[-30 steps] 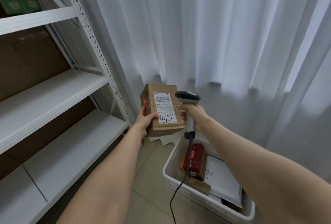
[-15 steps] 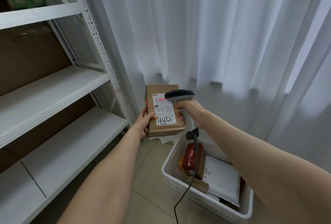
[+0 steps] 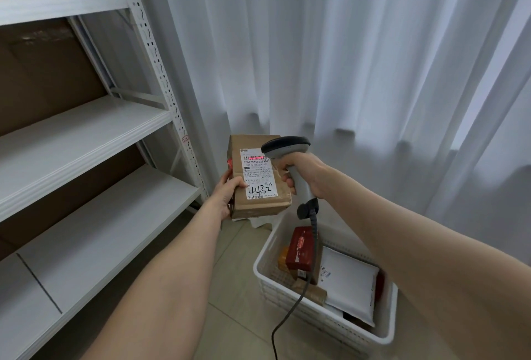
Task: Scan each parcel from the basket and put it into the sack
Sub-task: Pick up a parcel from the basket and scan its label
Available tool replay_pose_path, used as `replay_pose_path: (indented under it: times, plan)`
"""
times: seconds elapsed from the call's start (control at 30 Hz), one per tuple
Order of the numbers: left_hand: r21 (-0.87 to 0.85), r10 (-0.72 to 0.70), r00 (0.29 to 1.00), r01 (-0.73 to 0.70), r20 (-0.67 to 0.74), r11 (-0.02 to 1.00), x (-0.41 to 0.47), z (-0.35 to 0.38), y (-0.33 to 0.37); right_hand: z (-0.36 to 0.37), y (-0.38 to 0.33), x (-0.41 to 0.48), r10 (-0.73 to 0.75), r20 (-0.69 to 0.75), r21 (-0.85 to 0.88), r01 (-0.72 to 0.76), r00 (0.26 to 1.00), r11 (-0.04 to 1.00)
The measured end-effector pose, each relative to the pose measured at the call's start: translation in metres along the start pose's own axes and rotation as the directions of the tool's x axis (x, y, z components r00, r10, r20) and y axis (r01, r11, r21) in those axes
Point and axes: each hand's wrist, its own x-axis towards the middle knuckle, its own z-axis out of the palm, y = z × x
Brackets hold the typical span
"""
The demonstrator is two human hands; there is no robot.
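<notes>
My left hand grips a brown cardboard parcel by its left edge, held upright in front of the curtain. Its white label faces me, with "4432" handwritten on it. My right hand holds a grey handheld scanner by the handle, its head just right of the label. A red scan line lies across the barcode at the label's top. Below on the floor stands the white basket with a red parcel, a white mailer and other parcels. No sack shows.
White metal shelving fills the left side, with brown cardboard behind it and a green box at the top left. White curtains hang behind. The scanner's dark cable drops across the basket to the tiled floor.
The scanner head has swung left over the label, and the red line has moved from the parcel's left side onto the barcode. The parcel stays held at much the same spot.
</notes>
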Motion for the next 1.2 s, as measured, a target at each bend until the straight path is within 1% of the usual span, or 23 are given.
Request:
replay_pose_path:
  times: [0.27,0.43,0.57,0.67,0.73,0.8,0.87,0.97,1.1,1.2]
  plan:
    - [-0.006,-0.011,1.0,0.011,-0.025,1.0,0.005,-0.014,-0.001,0.014,-0.005,-0.002,0.014,0.004,0.0,-0.014,1.0,1.0]
    - [0.005,-0.02,1.0,0.02,-0.021,1.0,0.01,-0.027,-0.001,0.027,-0.004,0.009,0.035,-0.028,0.015,-0.035,0.999,0.999]
    - [0.023,-0.05,0.998,0.051,-0.035,0.998,0.014,-0.042,-0.004,0.04,0.006,0.026,0.058,-0.123,0.062,-0.051,0.991,0.997]
    - [0.045,-0.075,0.994,0.078,-0.074,0.996,0.012,-0.056,-0.005,0.05,0.024,0.043,0.072,-0.239,0.121,-0.044,0.968,0.992]
    - [0.053,-0.112,0.99,0.117,-0.091,0.992,0.005,-0.068,-0.007,0.059,0.038,0.052,0.093,-0.313,0.109,-0.062,0.945,0.992]
    - [0.044,-0.137,0.984,0.143,-0.112,0.989,-0.003,-0.084,-0.01,0.071,0.05,0.056,0.116,-0.329,0.066,-0.099,0.937,0.993]
    - [0.043,-0.164,0.978,0.171,-0.126,0.984,-0.016,-0.102,-0.014,0.089,0.06,0.052,0.115,-0.27,0.068,-0.1,0.956,0.993]
    - [0.036,-0.181,0.975,0.187,-0.129,0.982,-0.047,-0.129,-0.02,0.124,0.076,0.038,0.125,-0.154,0.117,-0.108,0.98,0.987]
    - [0.081,-0.142,0.981,0.153,-0.129,0.985,-0.107,-0.17,-0.034,0.168,0.099,0.007,0.13,-0.103,0.081,-0.122,0.986,0.989]
    - [0.067,-0.089,0.976,0.104,-0.199,0.992,-0.162,-0.201,-0.051,0.201,0.121,-0.021,0.145,-0.045,0.056,-0.142,0.988,0.988]
